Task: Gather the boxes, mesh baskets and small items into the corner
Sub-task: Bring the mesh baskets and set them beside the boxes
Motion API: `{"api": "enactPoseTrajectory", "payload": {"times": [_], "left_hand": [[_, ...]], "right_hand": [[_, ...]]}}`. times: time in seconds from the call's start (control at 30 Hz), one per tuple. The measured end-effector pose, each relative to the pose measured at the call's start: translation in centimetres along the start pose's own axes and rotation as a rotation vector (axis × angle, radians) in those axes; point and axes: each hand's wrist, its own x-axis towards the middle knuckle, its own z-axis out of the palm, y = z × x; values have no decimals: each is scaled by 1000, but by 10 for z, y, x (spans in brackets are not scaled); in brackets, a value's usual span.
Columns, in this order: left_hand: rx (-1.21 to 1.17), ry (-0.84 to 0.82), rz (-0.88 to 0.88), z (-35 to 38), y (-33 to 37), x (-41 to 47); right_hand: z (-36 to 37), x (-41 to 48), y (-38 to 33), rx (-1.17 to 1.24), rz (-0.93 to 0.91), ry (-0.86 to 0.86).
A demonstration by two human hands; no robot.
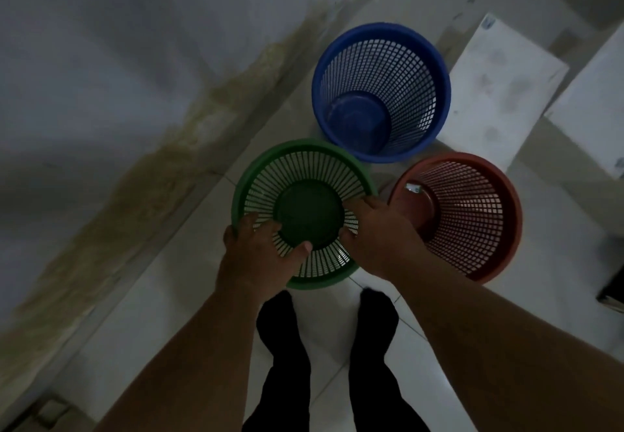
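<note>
Both my hands hold green basket [304,168]: left hand [256,256] curled over near-left rim, thumb inside on the mesh; right hand [374,232] clasping right rim, its fingertips partly hidden. Basket upright between my hands, just ahead of my feet; lifted or resting, I cannot tell. Blue basket [405,77] just beyond, red basket [472,215] just right, holding small pale item [413,188] too dim to identify; white boxes [506,87] behind, one cut off at frame edge.
</note>
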Motion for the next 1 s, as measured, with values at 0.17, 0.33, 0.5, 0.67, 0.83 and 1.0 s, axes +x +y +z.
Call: {"api": "enactPoseTrajectory", "payload": {"times": [0.17, 0.33, 0.5, 0.67, 0.83, 1.0], "left_hand": [[-54, -11, 26, 20, -10, 0], [-182, -56, 17, 33, -13, -5], [-283, -102, 12, 29, -13, -16], [-281, -113, 9, 8, 2, -29], [-167, -110, 84, -29, 32, -64], [-75, -99, 172, -96, 77, -138]], "right_hand": [[13, -2, 9, -16, -2, -39], [20, -1, 19, -75, 5, -92], [18, -9, 14, -139, 17, -143], [-6, -19, 0, -111, -5, -147], [-51, -53, -18, -74, -37, -100], [-132, -127, -33, -125, -21, -102]]}}
